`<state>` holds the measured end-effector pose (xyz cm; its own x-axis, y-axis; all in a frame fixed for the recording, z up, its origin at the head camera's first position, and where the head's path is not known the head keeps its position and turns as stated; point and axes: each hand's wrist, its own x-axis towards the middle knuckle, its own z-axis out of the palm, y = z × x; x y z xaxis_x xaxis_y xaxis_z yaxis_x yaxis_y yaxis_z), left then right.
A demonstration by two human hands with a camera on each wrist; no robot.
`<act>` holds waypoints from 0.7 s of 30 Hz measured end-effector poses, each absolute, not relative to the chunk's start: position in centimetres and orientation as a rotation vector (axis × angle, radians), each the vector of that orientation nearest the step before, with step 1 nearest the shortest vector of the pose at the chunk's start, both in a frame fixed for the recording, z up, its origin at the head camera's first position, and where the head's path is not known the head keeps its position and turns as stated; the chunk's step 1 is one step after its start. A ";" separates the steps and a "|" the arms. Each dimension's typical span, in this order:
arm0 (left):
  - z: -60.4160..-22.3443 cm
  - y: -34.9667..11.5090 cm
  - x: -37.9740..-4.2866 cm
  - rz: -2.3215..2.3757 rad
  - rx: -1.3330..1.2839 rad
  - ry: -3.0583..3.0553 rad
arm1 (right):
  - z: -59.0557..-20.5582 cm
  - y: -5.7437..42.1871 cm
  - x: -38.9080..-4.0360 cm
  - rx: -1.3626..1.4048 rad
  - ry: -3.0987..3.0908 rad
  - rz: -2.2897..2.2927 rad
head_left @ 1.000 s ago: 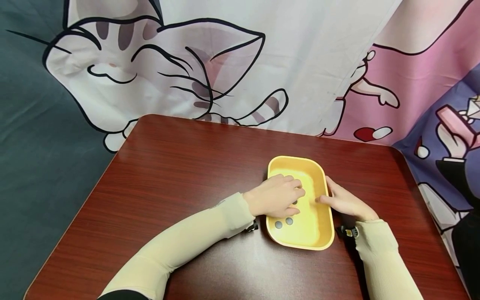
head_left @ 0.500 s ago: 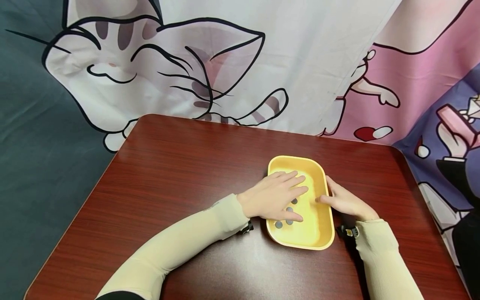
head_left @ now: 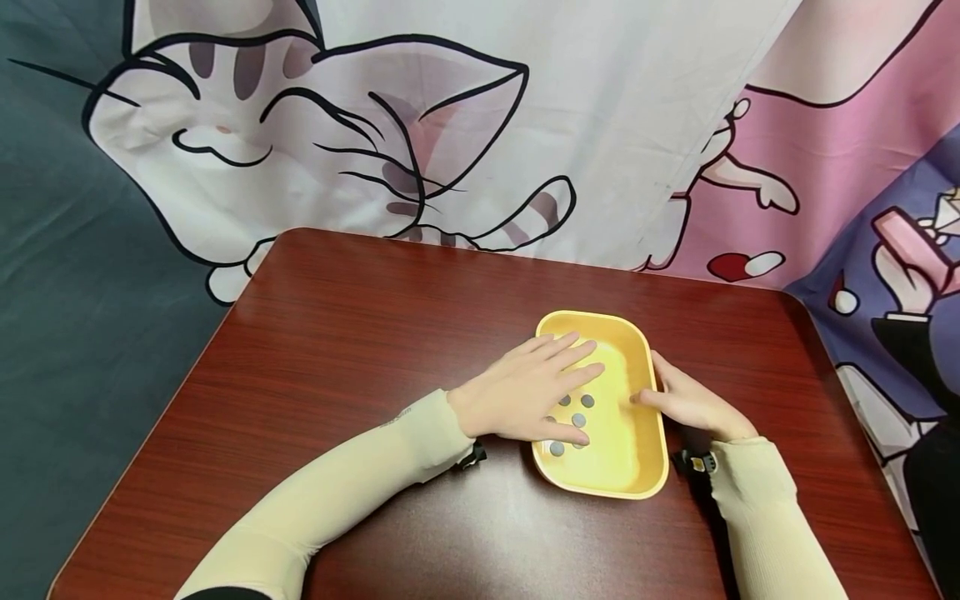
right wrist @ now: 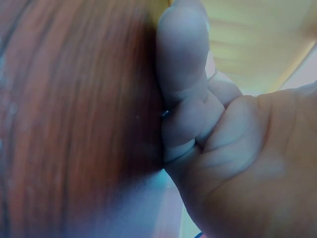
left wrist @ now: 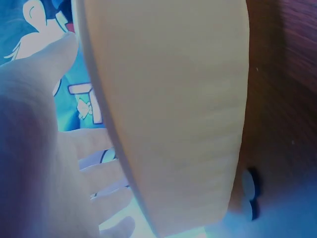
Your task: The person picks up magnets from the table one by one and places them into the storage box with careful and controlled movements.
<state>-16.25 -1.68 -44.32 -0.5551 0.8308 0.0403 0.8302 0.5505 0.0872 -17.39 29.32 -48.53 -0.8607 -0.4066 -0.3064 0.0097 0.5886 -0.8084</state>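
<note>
A yellow rectangular plastic tub (head_left: 607, 475) stands on the table, with several small grey coin-like discs (head_left: 587, 402) on its floor. My left hand (head_left: 528, 387) hovers over the tub's left side, fingers straight and spread, holding nothing visible. It covers part of the tub and some discs. In the left wrist view the thumb and fingers (left wrist: 101, 173) lie over the rim, beside the tub's outer wall (left wrist: 168, 114). My right hand (head_left: 693, 404) grips the tub's right wall, its thumb over the rim; in the right wrist view its curled fingers (right wrist: 183, 54) lie against the outside, near the table.
The reddish-brown wooden table (head_left: 360, 333) extends left and in front of the tub. Two dark round pieces (left wrist: 249, 184) sit on the table beside the tub in the left wrist view. A cartoon-printed curtain (head_left: 600, 125) hangs behind the far edge.
My left hand's fingers went from bent inside the tub to straight and spread, and the hand drew back leftward, uncovering more discs. The right hand and the tub stayed put.
</note>
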 end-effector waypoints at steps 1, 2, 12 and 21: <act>-44.3 -1.9 -16.2 0.154 1.479 2.767 | -48.6 29.3 -17.4 -0.319 2.355 -1.203; -44.2 -2.2 -16.2 0.158 1.480 2.774 | -48.6 29.3 -17.4 -0.321 2.357 -1.203; -44.3 -4.5 -15.8 0.202 1.508 2.823 | -48.6 29.2 -17.2 -0.311 2.352 -1.219; -44.8 -6.3 -15.8 0.275 1.493 2.833 | -48.5 29.3 -17.2 -0.317 2.358 -1.215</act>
<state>-15.83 -6.30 -44.83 -0.5664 0.8116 0.1433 0.8240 0.5545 0.1166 -17.19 29.32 -48.51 -0.8648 -0.4040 -0.2982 0.0083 0.5822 -0.8130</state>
